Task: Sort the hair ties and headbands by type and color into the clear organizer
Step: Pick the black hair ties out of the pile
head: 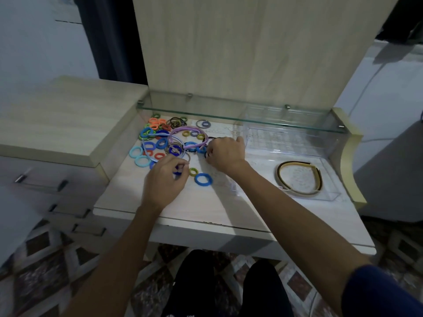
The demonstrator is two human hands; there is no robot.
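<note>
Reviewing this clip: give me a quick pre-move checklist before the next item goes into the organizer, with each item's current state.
1. Clear organizer within reach, right of the pile: ok.
2. Front compartment holds only the tan and black headband: ok.
3. Right hand grip on a dark item: cannot tell what it is.
4. Left hand pinching something small: cannot tell its color.
5. Purple headband free of the ties: not ok, it lies tangled over them.

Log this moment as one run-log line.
left hand: pinching hair tie at pile edge | right hand: gripping black tie | clear organizer: holds one tan-black headband | pile: unsorted
</note>
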